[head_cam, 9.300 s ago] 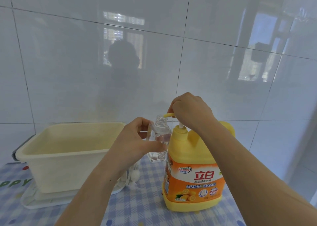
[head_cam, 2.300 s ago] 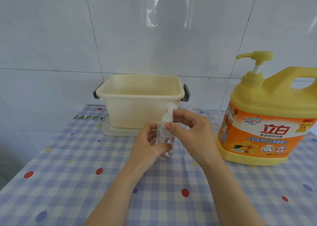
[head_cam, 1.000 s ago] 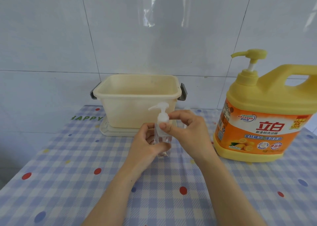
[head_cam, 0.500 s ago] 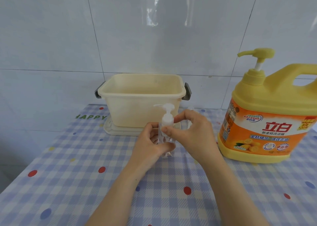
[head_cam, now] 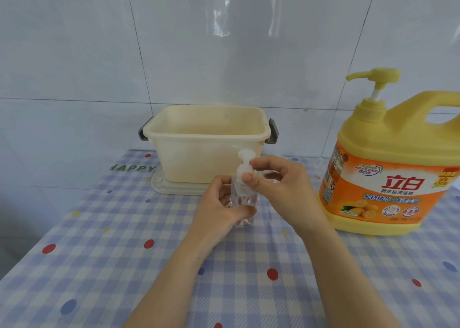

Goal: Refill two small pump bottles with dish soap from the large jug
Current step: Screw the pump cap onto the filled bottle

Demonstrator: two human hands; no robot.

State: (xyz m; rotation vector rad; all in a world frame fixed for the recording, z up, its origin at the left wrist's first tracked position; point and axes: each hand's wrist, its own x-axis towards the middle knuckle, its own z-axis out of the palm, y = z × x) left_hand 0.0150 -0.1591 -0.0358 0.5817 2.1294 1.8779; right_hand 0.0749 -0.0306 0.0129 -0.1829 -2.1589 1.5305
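A small clear pump bottle (head_cam: 242, 198) stands upright on the checked tablecloth at the middle. My left hand (head_cam: 219, 207) is wrapped around its body. Thumb and forefinger of my right hand (head_cam: 281, 190) pinch the white pump cap (head_cam: 245, 164) on its neck; the nozzle points away, toward the tub. The large yellow dish soap jug (head_cam: 388, 173), with an orange label and a raised pump head, stands at the right, apart from both hands. A second clear item behind my right hand is mostly hidden.
A cream plastic tub (head_cam: 206, 141) with grey side clips sits on its lid (head_cam: 174, 188) against the white tiled wall, just behind the bottle. The blue-and-white checked tablecloth (head_cam: 112, 265) with coloured dots covers the table in front.
Since 9.3 s ago the open bottle has left the jug's spout and now stands on the table with its pump cap on. Over the last second the nozzle turned from leftward to away.
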